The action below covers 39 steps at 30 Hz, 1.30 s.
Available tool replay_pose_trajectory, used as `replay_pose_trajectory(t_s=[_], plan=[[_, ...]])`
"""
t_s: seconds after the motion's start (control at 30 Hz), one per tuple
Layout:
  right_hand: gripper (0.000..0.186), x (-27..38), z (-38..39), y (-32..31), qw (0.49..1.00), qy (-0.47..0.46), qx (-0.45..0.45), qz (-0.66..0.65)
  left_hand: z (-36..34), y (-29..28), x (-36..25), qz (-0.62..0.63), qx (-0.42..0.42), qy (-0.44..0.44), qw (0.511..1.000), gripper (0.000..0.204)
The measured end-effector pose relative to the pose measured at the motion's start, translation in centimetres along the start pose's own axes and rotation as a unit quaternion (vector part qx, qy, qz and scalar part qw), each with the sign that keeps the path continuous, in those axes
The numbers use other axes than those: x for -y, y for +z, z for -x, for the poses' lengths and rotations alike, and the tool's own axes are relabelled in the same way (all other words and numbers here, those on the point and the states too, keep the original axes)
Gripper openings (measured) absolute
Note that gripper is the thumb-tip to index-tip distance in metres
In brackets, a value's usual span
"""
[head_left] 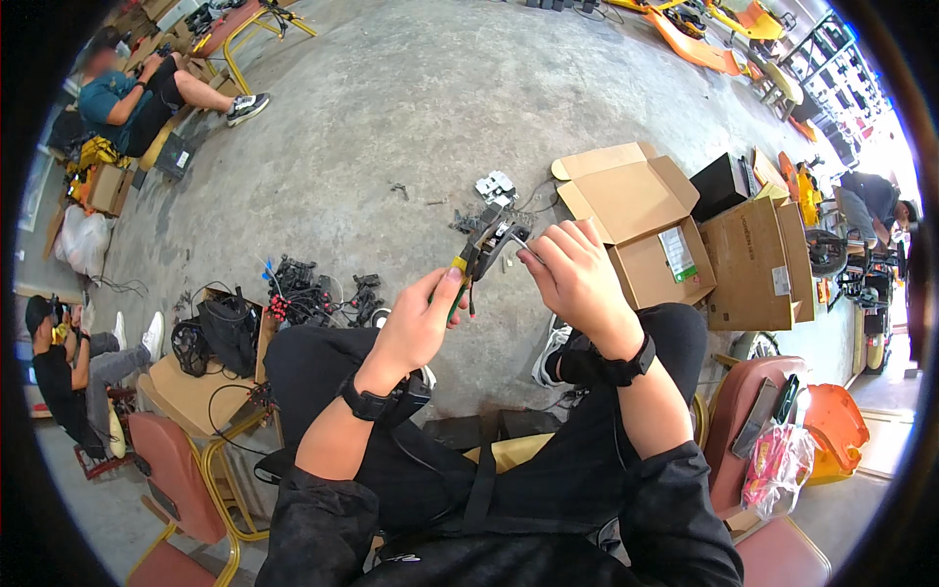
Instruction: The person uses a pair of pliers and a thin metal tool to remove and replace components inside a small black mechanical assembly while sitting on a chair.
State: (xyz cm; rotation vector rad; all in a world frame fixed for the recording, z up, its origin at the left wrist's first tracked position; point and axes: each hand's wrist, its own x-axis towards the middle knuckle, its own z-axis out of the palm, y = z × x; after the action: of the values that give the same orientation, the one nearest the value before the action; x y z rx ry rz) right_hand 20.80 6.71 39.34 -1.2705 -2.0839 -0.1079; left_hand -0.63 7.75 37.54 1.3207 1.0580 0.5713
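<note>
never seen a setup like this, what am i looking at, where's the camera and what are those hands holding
There is no robot here: these are a person's own bare hands. The one picture comes from a wide fisheye camera worn on the head, looking down, so straight edges bend toward the rim.

The left hand grips a tool with yellow on its handle, with a dark part at its far end. The right hand pinches a thin grey piece by that part; what exactly it is, I cannot tell.

On the concrete floor lie a white part, a heap of dark cables and small pieces, and an open cardboard box.
</note>
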Motion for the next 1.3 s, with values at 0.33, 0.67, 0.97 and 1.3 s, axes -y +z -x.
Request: replay_pose_trajectory(t_s=[0.33, 0.67, 0.97, 1.3], plan=[[0.032, -0.9, 0.4, 0.7, 0.652, 0.443, 0.014, -0.615, 0.2, 0.3, 0.0, 0.037, -0.031, 0.071, 0.996, 0.045], [0.032, 1.3, -0.2, -1.6, 0.617, 0.417, -0.038, -0.666, -0.4, 0.3, -1.0, -0.157, -0.033, 0.280, 0.946, 0.029], [0.027, 1.9, 4.6, -4.0, 0.642, 0.466, -0.118, -0.597, -1.4, 1.3, -0.8, -0.239, 0.047, 0.244, 0.939, 0.028], [0.015, 4.4, 19.5, -17.3, 0.591, 0.371, -0.502, -0.510, -1.0, 0.4, -2.1, -0.051, 0.063, 0.163, 0.983, 0.025]])
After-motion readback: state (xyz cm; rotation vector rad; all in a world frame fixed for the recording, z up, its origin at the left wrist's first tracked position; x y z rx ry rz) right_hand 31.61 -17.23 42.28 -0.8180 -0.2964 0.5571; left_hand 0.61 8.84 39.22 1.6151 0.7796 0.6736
